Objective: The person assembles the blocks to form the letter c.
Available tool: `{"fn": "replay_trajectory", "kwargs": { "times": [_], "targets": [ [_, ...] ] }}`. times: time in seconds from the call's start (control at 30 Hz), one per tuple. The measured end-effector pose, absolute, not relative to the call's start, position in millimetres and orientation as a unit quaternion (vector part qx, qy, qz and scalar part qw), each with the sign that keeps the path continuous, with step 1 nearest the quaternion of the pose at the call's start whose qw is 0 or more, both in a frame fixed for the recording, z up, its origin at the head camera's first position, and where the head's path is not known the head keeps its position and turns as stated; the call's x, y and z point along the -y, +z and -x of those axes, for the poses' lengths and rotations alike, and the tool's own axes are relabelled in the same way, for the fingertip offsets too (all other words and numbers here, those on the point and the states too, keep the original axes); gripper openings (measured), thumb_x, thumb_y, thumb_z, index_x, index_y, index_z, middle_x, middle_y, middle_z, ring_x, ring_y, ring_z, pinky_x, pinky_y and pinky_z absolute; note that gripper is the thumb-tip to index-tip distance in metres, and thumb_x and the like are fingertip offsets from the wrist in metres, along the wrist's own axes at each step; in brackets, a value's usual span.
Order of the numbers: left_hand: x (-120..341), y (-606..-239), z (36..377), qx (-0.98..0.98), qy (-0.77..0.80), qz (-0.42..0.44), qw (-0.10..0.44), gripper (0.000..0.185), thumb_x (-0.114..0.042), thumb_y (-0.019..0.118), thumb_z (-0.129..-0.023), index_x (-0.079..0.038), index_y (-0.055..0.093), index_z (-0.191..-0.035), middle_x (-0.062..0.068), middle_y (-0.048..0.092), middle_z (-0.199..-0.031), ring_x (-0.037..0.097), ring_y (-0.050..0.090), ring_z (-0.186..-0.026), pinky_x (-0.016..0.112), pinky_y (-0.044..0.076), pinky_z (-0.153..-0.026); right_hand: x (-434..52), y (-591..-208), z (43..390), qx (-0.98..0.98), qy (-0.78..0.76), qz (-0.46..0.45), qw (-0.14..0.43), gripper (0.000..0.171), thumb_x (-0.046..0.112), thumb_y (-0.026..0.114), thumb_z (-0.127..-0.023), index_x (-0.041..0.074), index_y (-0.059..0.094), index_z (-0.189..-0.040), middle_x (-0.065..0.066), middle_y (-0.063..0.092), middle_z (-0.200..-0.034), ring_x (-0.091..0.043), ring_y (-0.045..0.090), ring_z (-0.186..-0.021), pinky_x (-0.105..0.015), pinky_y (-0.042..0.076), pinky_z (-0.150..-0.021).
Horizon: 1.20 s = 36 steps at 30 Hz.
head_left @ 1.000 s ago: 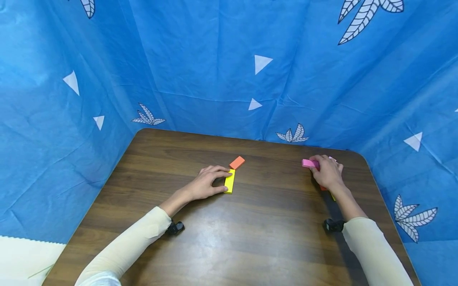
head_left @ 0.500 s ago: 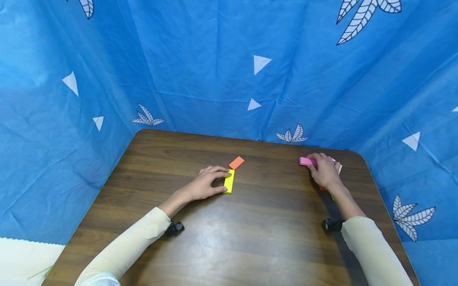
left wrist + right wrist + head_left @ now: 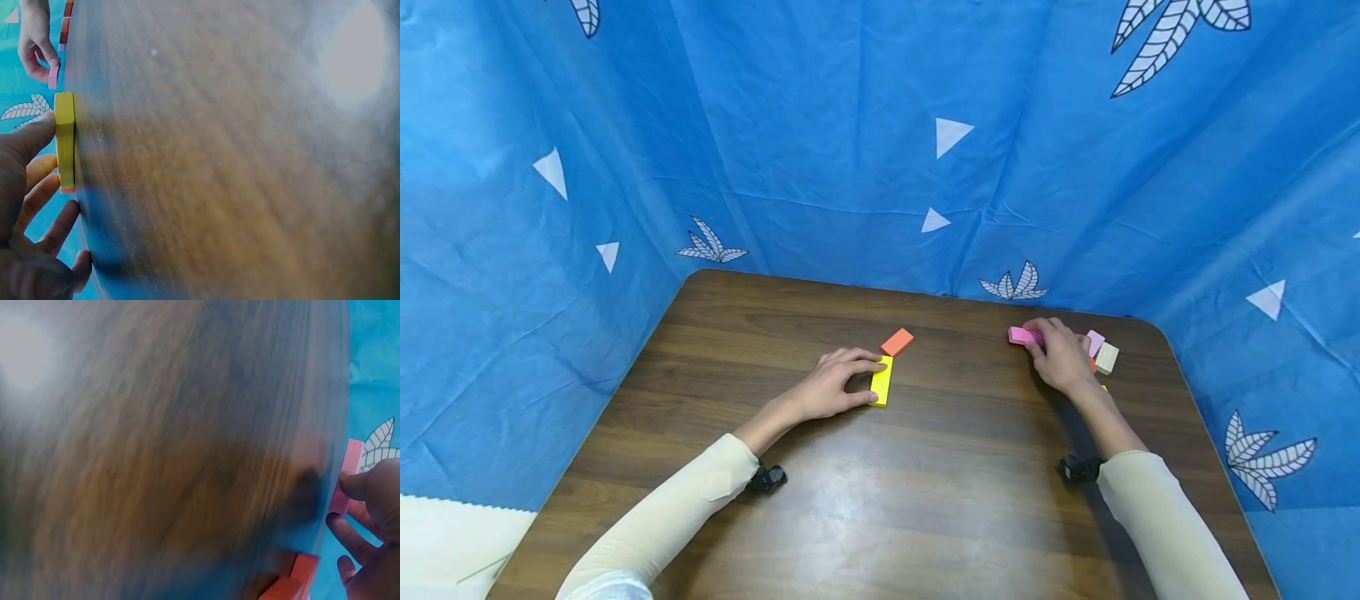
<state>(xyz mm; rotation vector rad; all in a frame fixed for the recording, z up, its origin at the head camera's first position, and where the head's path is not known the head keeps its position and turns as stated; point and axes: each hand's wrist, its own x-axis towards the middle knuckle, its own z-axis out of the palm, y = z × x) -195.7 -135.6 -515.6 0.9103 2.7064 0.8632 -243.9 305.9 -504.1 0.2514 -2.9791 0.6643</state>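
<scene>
My left hand [image 3: 829, 388] rests on the table and holds a flat yellow block [image 3: 882, 382], thumb at its near end and index finger by its far end. An orange block [image 3: 897, 342] lies at the yellow block's far corner, and in the left wrist view its edge shows just past the yellow block [image 3: 65, 137]. Farther right, my right hand [image 3: 1060, 357] pinches a pink block [image 3: 1019, 336] between thumb and fingers. This pink block [image 3: 347, 475] appears slightly above the tabletop in the right wrist view. Its right part is covered by the fingers.
Right of my right hand lie a light pink block [image 3: 1095, 342], a cream block [image 3: 1107, 358] and a partly hidden red-orange block [image 3: 1092, 364]. A yellow corner [image 3: 1104, 388] shows beside the forearm. A blue patterned curtain [image 3: 850, 150] hangs behind the wooden table [image 3: 880, 517].
My right hand has moved left with the pink block, away from the other blocks, so the light pink and cream ones show more. The left hand and the yellow block have stayed put.
</scene>
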Motion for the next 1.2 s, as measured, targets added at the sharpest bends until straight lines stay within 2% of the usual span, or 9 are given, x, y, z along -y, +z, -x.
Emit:
{"fn": "replay_trajectory", "kwargs": {
  "times": [0.3,0.6,1.2],
  "targets": [
    [135,-514,195,-0.905,0.286,-0.303,0.083,0.055,-0.040,0.079,-0.099,-0.024,0.065,-0.150,-0.003,0.057,-0.160,0.028,0.051,-0.150,0.065,0.034,-0.122,-286,-506,249,0.968,0.228,-0.100,0.020,0.031,0.012,0.064,-0.107,0.005,0.063,-0.137,-0.024,0.062,-0.139,-0.044,0.058,-0.135,-0.071,0.032,-0.105],
    [134,-515,194,-0.904,0.288,-0.306,0.077,0.056,-0.039,0.079,-0.099,-0.022,0.065,-0.150,-0.002,0.057,-0.160,0.028,0.051,-0.150,0.066,0.033,-0.124,-266,-506,253,0.967,0.222,-0.125,0.011,0.032,0.013,0.066,-0.107,0.005,0.065,-0.137,-0.023,0.063,-0.138,-0.044,0.060,-0.133,-0.070,0.040,-0.105],
    [136,-515,195,-0.903,0.292,-0.307,0.079,0.055,-0.038,0.079,-0.100,-0.022,0.065,-0.150,-0.003,0.058,-0.159,0.028,0.052,-0.149,0.066,0.034,-0.122,-228,-505,261,0.967,0.213,-0.142,-0.001,0.030,0.015,0.065,-0.108,0.007,0.066,-0.136,-0.019,0.064,-0.137,-0.042,0.061,-0.131,-0.065,0.044,-0.105]
  ]
}}
